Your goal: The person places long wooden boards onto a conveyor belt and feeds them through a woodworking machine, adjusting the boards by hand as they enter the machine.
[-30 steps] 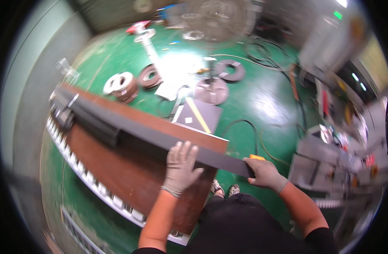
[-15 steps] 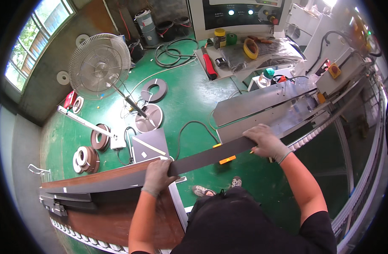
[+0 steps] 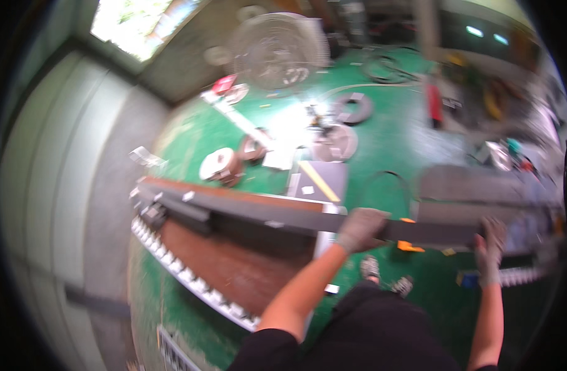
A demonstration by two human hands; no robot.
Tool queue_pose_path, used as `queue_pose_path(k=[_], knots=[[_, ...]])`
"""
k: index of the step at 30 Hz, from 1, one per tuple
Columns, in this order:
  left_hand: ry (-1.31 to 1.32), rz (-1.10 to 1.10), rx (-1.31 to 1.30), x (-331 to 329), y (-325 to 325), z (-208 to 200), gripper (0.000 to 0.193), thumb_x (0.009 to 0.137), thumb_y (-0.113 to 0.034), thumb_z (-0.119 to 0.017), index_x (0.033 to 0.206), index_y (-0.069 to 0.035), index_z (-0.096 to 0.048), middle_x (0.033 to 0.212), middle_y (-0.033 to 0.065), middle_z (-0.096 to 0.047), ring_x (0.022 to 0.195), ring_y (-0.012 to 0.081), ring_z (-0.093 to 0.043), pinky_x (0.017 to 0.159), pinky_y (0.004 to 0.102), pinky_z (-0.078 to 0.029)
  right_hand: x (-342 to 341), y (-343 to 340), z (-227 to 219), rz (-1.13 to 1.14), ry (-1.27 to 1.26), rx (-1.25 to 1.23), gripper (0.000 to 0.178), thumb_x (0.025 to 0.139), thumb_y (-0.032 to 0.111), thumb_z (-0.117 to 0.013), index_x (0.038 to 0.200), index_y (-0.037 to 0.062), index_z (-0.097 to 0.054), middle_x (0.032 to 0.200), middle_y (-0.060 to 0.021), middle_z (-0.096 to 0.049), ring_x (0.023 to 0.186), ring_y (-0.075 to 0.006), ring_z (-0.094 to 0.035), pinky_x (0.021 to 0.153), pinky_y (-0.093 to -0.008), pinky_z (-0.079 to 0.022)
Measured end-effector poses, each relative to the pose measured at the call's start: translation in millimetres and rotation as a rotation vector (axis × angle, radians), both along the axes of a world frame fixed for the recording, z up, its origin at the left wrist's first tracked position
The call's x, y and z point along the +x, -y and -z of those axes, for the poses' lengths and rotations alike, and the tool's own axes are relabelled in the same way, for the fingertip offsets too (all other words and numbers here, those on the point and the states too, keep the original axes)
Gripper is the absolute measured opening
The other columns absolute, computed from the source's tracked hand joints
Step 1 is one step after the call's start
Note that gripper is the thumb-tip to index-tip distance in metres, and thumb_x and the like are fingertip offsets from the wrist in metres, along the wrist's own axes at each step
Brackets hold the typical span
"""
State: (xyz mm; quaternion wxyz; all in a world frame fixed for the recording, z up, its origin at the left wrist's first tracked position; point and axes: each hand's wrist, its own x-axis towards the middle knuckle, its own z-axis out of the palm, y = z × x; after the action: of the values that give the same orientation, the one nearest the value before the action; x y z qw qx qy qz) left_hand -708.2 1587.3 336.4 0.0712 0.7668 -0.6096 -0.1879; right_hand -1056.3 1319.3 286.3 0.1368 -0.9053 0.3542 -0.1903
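Observation:
A long dark metal strip (image 3: pixel 283 214) runs level across the middle of the view. My gloved left hand (image 3: pixel 359 229) grips it near its middle, just past the edge of the brown work table (image 3: pixel 228 266). At the strip's right end, my gloved right hand (image 3: pixel 492 250) holds it. The strip's left part lies over the table beside other long dark bars (image 3: pixel 172 207). The picture is blurred by motion.
A roller rail (image 3: pixel 191 278) lines the table's near edge. On the green floor lie wire spools (image 3: pixel 220 166), metal rings (image 3: pixel 353 108), a standing fan (image 3: pixel 277 52) and a black cable (image 3: pixel 382 185). A grey machine bed (image 3: pixel 475 185) stands at right. My shoes (image 3: pixel 385 275) show below.
The view has swung back to the left, so the table and wall fill more of it. Both hands have stayed on the strip, which now lies more level.

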Motion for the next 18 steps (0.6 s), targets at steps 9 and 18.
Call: queue_pose_path(k=[9,18], knots=[[0.140,-0.164,-0.243,58.0,-96.8,16.9,0.089,0.072,-0.052,-0.084,0.141,-0.005,-0.051,0.136,0.0128,-0.057,0.134,0.0323,-0.049,0.120,0.0496,-0.032,-38.9,43.3,85.0,0.031,-0.053,-0.374,0.047,0.107,0.037,-0.046,0.131,-0.0002,-0.063,0.136,-0.0205,-0.062,0.136,-0.0412,-0.051,0.120,-0.0530,-0.032],[0.181,-0.247,-0.159,72.4,-110.0,16.8,0.095,0.071,-0.066,-0.079,0.140,-0.006,-0.052,0.135,0.0115,-0.057,0.135,0.0290,-0.049,0.122,0.0504,-0.029,-49.5,55.9,74.6,0.072,-0.081,-0.363,0.051,0.108,0.041,-0.044,0.132,0.0000,-0.063,0.139,-0.0207,-0.061,0.136,-0.0414,-0.051,0.117,-0.0513,-0.036]])
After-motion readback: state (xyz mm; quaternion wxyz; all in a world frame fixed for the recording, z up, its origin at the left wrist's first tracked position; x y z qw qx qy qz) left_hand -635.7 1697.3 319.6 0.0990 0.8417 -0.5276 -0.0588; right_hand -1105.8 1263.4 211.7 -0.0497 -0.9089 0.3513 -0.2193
